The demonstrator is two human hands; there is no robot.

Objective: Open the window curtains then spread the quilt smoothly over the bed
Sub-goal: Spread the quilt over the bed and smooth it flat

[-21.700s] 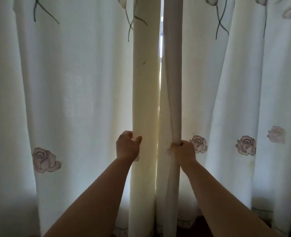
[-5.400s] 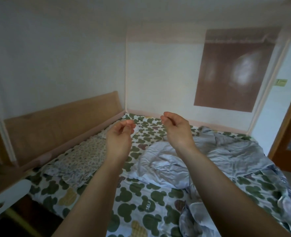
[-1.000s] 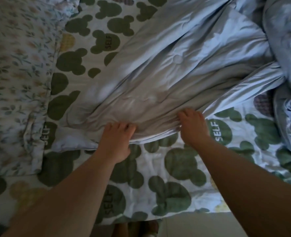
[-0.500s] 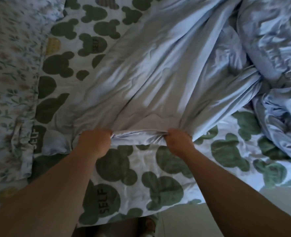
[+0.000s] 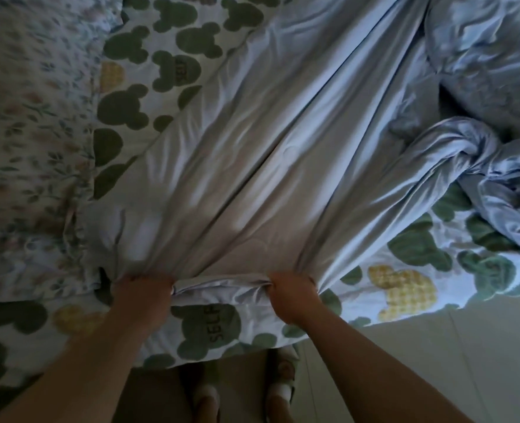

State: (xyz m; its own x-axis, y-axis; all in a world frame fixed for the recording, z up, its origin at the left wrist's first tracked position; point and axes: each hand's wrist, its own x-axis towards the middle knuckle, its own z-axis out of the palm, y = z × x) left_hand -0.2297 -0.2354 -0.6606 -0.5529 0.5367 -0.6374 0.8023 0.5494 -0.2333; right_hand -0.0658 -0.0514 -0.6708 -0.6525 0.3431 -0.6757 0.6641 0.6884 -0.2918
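Head view, one moment at the bedside, items as found.

Item: quilt (image 5: 252, 154), pale blue-grey, thin and slippery-looking. It fans from the lower centre of the frame up toward the upper right. Long creases run out from two gathered points on its near edge, which suggests the cloth is under tension there. The far portion, at right of frame, is twisted into a knot-like bunch (image 5: 454, 148) and heaped, not yet laid out.

Item: left hand (image 5: 142, 293), lower centre-left. Fist closed on a bunched corner of the quilt's near edge, knuckles up.

Item: right hand (image 5: 293, 296), lower centre. Likewise clenched on the same edge, a short band of hem stretched between the two fists. The paired hold seems meant to let the edge be drawn square toward the bedside rather than from one point.

Item: bed sheet (image 5: 209, 325), white with green mouse-head shapes, some yellow, printed "SELF". It lies under the quilt and shows bare at lower left, upper centre and right.

Item: pillow (image 5: 29, 141), small floral print, left of frame, just beside the quilt's left margin.

Item: floor (image 5: 420, 346), pale, lower right; the person's feet in slippers (image 5: 278, 389) stand at the mattress edge.

Assessment: spreading is at an early stage; the twisted bunch will likely need freeing before the quilt can lie flat.
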